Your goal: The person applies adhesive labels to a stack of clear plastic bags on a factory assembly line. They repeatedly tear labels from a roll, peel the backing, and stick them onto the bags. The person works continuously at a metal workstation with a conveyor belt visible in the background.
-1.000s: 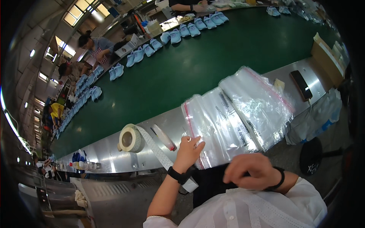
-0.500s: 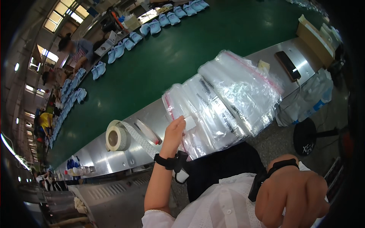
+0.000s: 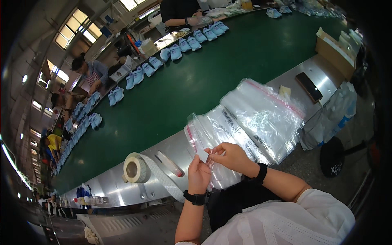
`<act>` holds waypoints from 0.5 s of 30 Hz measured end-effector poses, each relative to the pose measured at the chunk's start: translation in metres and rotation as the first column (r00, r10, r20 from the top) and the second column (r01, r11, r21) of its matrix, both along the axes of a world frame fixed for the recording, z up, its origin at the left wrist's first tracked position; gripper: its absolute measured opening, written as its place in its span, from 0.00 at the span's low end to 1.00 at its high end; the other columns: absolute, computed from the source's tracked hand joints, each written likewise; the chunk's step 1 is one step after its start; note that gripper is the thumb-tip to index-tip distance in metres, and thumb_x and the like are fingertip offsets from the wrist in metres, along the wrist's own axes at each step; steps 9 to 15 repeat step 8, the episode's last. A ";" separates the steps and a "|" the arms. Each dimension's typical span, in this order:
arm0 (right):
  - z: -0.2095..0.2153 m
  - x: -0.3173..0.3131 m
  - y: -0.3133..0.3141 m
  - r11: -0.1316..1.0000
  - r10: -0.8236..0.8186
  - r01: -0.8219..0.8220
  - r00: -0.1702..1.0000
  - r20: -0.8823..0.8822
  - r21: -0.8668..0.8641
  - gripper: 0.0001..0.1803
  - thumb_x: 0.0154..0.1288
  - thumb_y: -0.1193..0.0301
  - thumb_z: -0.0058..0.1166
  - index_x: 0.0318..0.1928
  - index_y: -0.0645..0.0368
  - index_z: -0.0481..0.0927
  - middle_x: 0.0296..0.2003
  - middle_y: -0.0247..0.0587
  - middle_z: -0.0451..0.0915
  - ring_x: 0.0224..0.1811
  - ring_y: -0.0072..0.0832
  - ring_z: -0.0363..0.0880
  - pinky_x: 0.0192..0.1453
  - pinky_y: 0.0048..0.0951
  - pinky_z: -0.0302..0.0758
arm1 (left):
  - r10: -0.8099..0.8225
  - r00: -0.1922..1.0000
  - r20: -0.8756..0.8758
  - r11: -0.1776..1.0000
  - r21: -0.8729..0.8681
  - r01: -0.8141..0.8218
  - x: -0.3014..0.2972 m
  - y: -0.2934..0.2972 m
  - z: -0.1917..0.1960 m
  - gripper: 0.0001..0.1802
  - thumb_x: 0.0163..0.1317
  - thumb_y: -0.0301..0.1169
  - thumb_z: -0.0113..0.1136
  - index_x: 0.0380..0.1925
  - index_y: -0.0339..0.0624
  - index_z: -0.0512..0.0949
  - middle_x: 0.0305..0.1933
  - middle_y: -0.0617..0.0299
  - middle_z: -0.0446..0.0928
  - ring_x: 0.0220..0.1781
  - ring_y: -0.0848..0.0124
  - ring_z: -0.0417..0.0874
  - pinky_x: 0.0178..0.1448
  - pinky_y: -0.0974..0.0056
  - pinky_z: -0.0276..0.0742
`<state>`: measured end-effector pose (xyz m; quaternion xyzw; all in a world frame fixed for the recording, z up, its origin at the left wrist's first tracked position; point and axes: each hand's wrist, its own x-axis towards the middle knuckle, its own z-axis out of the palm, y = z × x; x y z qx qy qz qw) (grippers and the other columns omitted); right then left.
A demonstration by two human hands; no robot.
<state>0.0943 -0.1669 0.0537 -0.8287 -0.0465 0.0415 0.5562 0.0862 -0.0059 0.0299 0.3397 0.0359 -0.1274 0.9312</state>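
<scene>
Just above the clear plastic bags, my left hand (image 3: pixel 199 176) pinches a small white label (image 3: pixel 203 155) between thumb and fingers. My right hand (image 3: pixel 233 158) meets it there, thumb and forefinger closed at the label's right edge. Beneath both hands spreads a fanned stack of clear plastic bags (image 3: pixel 265 118) with pink-red strips and dark print. Left of my left hand stands a roll of white labels (image 3: pixel 134 168), its loose strip (image 3: pixel 165 176) trailing toward my wrist. A narrower pale roll or ring (image 3: pixel 169 164) lies between that strip and the bags.
The metal ledge (image 3: pixel 116 188) borders a green conveyor belt (image 3: pixel 163 106) lined with pale blue shoes (image 3: pixel 175 52). A phone (image 3: pixel 309 87) with a cable and a cardboard box (image 3: pixel 335 55) sit at right. Plastic bottles (image 3: pixel 92 200) stand far left. Several people (image 3: pixel 87 73) work across the belt.
My right hand has come from the lower right, near my body, to the label in my left hand. The view has shifted, and a person's arms now show across the belt.
</scene>
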 end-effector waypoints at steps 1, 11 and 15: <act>-0.012 0.003 0.002 0.996 -0.063 0.061 0.998 0.021 0.070 0.16 0.58 0.60 0.55 0.32 0.63 0.80 0.27 0.46 0.81 0.31 0.38 0.80 0.36 0.35 0.74 | -0.013 1.000 0.001 1.000 -0.014 0.013 0.001 -0.002 -0.002 0.21 0.70 0.37 0.41 0.50 0.27 0.69 0.53 0.48 0.72 0.63 0.53 0.68 0.67 0.54 0.65; -0.019 0.006 -0.009 0.987 -0.162 0.163 0.982 0.096 0.003 0.12 0.57 0.66 0.51 0.27 0.62 0.81 0.22 0.52 0.78 0.26 0.43 0.79 0.32 0.39 0.74 | 0.065 0.996 0.063 0.995 0.069 -0.069 -0.003 0.002 -0.005 0.22 0.69 0.38 0.42 0.51 0.27 0.68 0.56 0.49 0.71 0.62 0.52 0.69 0.66 0.53 0.66; -0.019 0.006 -0.009 0.987 -0.162 0.163 0.982 0.096 0.003 0.12 0.57 0.66 0.51 0.27 0.62 0.81 0.22 0.52 0.78 0.26 0.43 0.79 0.32 0.39 0.74 | 0.065 0.996 0.063 0.995 0.069 -0.069 -0.003 0.002 -0.005 0.22 0.69 0.38 0.42 0.51 0.27 0.68 0.56 0.49 0.71 0.62 0.52 0.69 0.66 0.53 0.66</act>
